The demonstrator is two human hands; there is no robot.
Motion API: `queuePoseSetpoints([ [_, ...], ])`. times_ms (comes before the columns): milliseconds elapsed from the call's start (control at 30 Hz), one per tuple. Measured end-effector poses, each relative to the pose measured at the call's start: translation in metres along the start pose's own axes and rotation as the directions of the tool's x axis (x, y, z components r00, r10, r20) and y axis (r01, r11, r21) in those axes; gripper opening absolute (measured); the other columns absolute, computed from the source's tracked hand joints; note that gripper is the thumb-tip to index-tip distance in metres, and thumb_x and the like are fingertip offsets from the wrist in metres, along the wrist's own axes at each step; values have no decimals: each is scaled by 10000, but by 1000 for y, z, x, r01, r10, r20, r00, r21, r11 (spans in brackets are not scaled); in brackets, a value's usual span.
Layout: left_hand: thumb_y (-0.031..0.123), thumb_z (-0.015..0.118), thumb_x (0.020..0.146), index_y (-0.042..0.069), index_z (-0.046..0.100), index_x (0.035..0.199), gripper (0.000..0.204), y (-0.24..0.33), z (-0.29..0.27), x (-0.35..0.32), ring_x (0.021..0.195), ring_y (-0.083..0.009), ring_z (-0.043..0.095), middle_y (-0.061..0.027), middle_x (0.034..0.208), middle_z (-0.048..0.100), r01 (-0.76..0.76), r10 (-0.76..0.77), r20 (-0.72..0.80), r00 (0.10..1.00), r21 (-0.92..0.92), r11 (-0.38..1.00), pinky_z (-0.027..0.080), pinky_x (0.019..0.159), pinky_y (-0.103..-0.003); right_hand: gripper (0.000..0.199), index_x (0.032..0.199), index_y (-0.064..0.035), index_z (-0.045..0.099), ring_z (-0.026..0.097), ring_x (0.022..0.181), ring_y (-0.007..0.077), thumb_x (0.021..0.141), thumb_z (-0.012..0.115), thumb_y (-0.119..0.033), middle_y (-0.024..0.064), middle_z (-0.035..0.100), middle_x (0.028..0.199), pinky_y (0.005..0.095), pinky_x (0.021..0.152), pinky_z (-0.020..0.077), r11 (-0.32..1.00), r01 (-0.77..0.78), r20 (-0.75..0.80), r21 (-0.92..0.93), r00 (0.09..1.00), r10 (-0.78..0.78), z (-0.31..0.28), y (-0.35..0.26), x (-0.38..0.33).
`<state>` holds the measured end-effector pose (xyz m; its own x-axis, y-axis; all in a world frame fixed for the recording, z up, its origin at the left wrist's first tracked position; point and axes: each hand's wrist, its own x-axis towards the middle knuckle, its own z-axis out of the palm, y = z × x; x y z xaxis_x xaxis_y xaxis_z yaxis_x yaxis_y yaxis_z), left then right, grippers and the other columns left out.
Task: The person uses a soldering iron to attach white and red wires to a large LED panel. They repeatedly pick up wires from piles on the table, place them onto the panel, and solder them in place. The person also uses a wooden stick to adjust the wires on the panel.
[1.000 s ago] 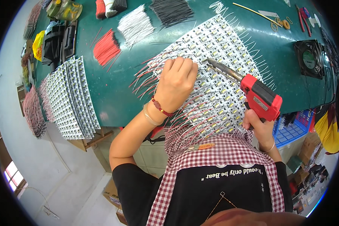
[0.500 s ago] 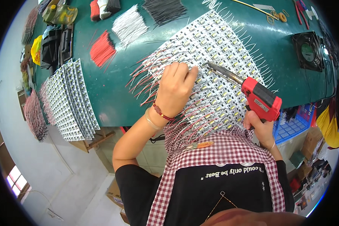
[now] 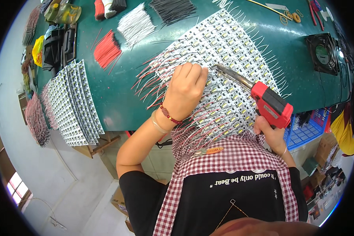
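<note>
Head view: the left hand [image 3: 187,88] is held over the white sheet of circuit boards with pale-yellow chips [image 3: 234,51], its fingers bunched; whether a wire is pinched cannot be told. By the right hand [image 3: 269,133], the red-and-black pistol-shaped tool with a metal barrel [image 3: 273,104] is gripped at the handle. The barrel's tip is directed toward the left fingertips and positioned just beside them; contact with the sheet cannot be confirmed. The sheet is laid aslant on the green surface [image 3: 129,106], fringed on its left with thin red and white wires [image 3: 157,78], its near end reaching the red-and-white checked apron [image 3: 232,157]. Farther out, bundles of red wire [image 3: 107,49], white wire [image 3: 136,24] and black wire [image 3: 172,10] are laid beyond the left hand. A black square fan [image 3: 322,54] is placed at right; stacked white chip-bearing boards [image 3: 72,106] are seen at left.
</note>
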<state>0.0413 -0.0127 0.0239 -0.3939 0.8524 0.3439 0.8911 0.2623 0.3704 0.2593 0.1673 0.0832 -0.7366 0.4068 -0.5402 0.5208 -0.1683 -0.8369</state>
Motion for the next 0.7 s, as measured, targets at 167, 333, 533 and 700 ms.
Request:
queuePoseSetpoints([
  [167, -7, 603, 704, -20, 656, 972, 273, 1, 2, 2, 719, -225, 480, -73, 758, 458, -9, 10, -58, 998, 11, 1000, 392, 649, -339, 110, 959, -17, 614, 568, 603, 79, 892, 665, -89, 13, 611, 736, 238, 543, 461, 998, 26, -3, 58, 1000, -26, -3, 0, -2],
  [333, 31, 594, 719, -22, 642, 963, 254, 2, -1, 3, 751, -215, 497, -70, 780, 482, -32, 34, -23, 999, 89, 995, 393, 668, -332, 108, 963, -4, 609, 573, 610, 90, 894, 656, -72, 28, 612, 753, 246, 549, 467, 998, 12, 6, 57, 1000, -13, -5, 3, -4],
  [533, 45, 596, 724, -34, 646, 1006, 297, 10, -8, -2, 747, -214, 499, -69, 808, 500, -34, 52, -148, 988, 119, 992, 388, 652, -344, 373, 1255, 64, 447, 510, 525, 147, 948, 554, -119, 72, 532, 646, 296, 532, 450, 980, 198, 69, -21, 978, -196, -12, 17, -9],
  [700, -4, 616, 705, 7, 664, 993, 292, 18, 8, -9, 710, -211, 467, -51, 754, 454, 18, -18, -98, 995, -1, 1000, 385, 633, -333, 177, 1026, 12, 547, 550, 595, 118, 922, 618, -112, 43, 579, 700, 271, 565, 458, 993, 103, 97, 51, 989, -107, -18, 22, -13],
])
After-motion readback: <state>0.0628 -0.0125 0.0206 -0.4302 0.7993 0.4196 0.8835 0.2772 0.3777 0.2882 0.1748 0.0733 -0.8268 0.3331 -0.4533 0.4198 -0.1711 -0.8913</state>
